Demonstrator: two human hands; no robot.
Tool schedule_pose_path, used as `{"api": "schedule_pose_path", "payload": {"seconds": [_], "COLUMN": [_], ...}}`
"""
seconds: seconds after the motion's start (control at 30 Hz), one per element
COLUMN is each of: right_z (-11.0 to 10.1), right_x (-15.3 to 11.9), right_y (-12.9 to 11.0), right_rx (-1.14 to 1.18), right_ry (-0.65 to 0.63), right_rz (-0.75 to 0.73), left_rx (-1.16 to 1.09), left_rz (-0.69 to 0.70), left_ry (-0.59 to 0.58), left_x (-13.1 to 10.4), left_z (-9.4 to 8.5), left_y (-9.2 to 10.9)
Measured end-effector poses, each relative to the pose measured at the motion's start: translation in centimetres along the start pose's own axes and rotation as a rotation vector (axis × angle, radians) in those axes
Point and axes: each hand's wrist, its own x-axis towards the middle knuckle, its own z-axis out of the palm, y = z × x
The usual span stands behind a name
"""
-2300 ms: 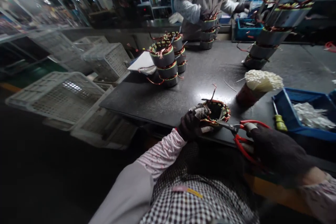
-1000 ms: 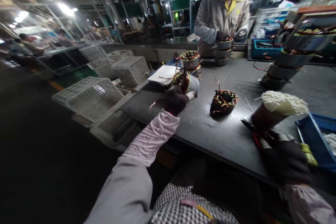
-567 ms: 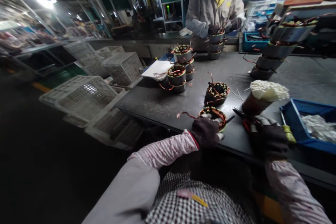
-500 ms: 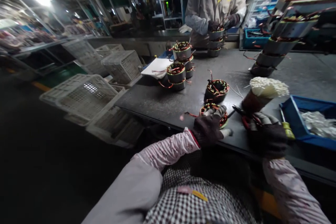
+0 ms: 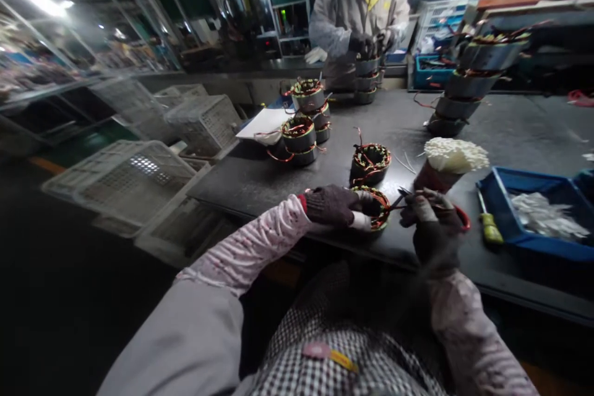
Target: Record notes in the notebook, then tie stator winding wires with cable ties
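A person in dark work gloves sits at a dark workbench (image 5: 325,167). Since a moment ago, the left hand (image 5: 331,204) has settled over the near side of a wound motor stator (image 5: 377,207) lying near the bench's front edge, fingers curled around it, and the right hand (image 5: 429,223) has swung in from the right with red-handled scissors (image 5: 445,209) gripped in its closed fingers, their tips now reaching the stator's copper windings. This suggests trimming work on the windings is starting on this fresh piece. Just behind it sits a second stator (image 5: 370,163) with loose red leads. To the right stand a cup of white sticks (image 5: 448,164), a yellow-handled screwdriver (image 5: 488,228) and a blue bin (image 5: 533,213). Stacked stators (image 5: 301,120) stand farther back to the left. Across the bench, a co-worker in a grey coat (image 5: 357,9) handles another stack. White plastic crates (image 5: 139,167) sit left of the bench.
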Motion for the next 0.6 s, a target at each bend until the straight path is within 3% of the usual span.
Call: {"api": "schedule_pose_path", "payload": {"seconds": [0.07, 0.13, 0.23, 0.3, 0.4, 0.47, 0.6], "right_z": [-1.0, -2.1, -3.2, -3.3, -2.7, -2.3, -3.1], "right_x": [1.7, 3.3, 5.9, 8.0, 10.5, 11.1, 9.8], "right_y": [-0.3, -0.8, -1.9, -2.5, -2.8, -2.4, -1.4], "right_rx": [0.220, 0.194, -0.137, -0.422, -0.763, -0.849, -0.809], "right_ry": [0.094, 0.162, 0.282, 0.274, 0.248, 0.271, 0.340], "right_rz": [0.144, 0.086, -0.130, -0.192, -0.135, -0.129, -0.376], "left_rx": [0.215, 0.405, 0.435, 0.419, 0.465, 0.581, 0.617], "left_rz": [-0.077, -0.198, -0.314, -0.337, -0.245, -0.110, 0.075], "left_ry": [0.025, 0.055, 0.014, 0.017, 0.080, 0.215, 0.572], "left_x": [0.8, 1.6, 2.7, 2.9, 2.2, 1.3, -0.7], "left_z": [0.2, 1.0, 1.5, 1.4, 2.3, 4.2, 9.5], "left_y": [0.7, 0.9, 0.9, 1.2, 1.7, 1.2, -2.0]}}
